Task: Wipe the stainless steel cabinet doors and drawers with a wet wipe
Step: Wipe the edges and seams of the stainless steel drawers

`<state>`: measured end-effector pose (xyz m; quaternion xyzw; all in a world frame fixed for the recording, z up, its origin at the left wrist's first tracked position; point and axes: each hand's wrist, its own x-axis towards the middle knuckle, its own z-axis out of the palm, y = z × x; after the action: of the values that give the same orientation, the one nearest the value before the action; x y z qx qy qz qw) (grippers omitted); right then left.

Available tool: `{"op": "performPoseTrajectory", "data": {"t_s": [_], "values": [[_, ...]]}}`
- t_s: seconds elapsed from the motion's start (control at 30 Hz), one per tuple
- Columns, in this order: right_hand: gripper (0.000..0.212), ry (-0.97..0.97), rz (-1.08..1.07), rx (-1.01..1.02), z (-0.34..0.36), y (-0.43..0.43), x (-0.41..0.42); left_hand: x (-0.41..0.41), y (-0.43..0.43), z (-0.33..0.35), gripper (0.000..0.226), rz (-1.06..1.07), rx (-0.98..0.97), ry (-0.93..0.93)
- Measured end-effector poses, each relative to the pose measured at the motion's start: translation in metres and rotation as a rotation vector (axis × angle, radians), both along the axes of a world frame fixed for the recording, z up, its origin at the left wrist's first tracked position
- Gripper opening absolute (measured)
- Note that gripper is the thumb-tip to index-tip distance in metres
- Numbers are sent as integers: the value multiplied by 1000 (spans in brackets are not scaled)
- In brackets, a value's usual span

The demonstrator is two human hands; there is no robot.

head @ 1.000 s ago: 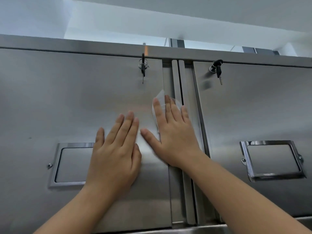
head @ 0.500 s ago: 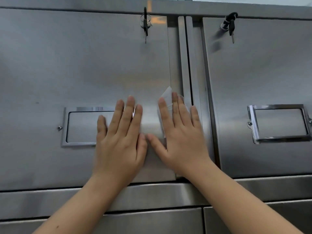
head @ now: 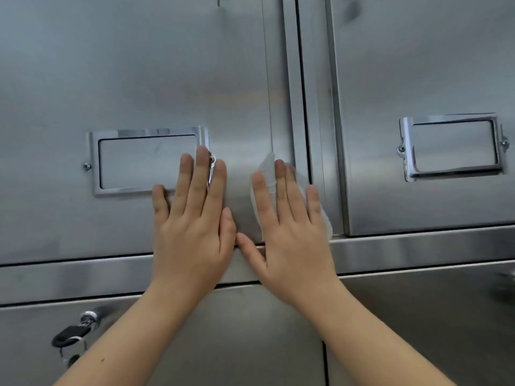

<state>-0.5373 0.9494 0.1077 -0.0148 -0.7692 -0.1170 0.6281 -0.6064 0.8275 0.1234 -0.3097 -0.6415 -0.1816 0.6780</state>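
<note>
Left hand (head: 192,227) and right hand (head: 292,235) lie spread flat; the right's thin white wet wipe (head: 264,168) may snag in the brushed steel cabinet door's (head: 139,65) 3 o'clock seam (head: 303,107).

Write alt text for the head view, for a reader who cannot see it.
Two bare hands lie flat on a stainless steel cabinet door: the right hand presses a white wet wipe near its lower right corner, the left hand rests beside it, fingers overlapping a metal label frame. A second door stands to the right.
</note>
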Motion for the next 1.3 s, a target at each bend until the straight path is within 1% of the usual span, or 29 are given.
{"op": "performPoseTrajectory", "data": {"t_s": [0.13, 0.57, 0.73, 0.87, 0.97, 1.07, 1.17, 1.3], "values": [[69, 11, 12, -13, -10, -2, 2, 1, 0, -12, 57, 1, -12, -13], [66, 37, -65, -11, -67, -10, 12, 8, -1, -34, 57, -16, -39, -110], [70, -12, -80, 43, -91, -7, 15, 8, 1, -45, 57, -1, -35, -107], [71, -3, -7, 27, -63, -3, 13, 6, 0, -45, 57, 10, -40, -98], [70, -9, 6, 3, -41, 0, 11, 6, 0, -45, 57, 19, -43, -91], [69, -19, 22, -1, -49, 1, 12, 7, 0, -45, 57, 5, -38, -95], [66, -42, 41, 41, -64, 3, 16, 7, 0, -45, 56, -15, -34, -100], [65, -67, 30, 54, -42, 10, 19, 7, 0, -44, 57, -19, -40, -106]]}}
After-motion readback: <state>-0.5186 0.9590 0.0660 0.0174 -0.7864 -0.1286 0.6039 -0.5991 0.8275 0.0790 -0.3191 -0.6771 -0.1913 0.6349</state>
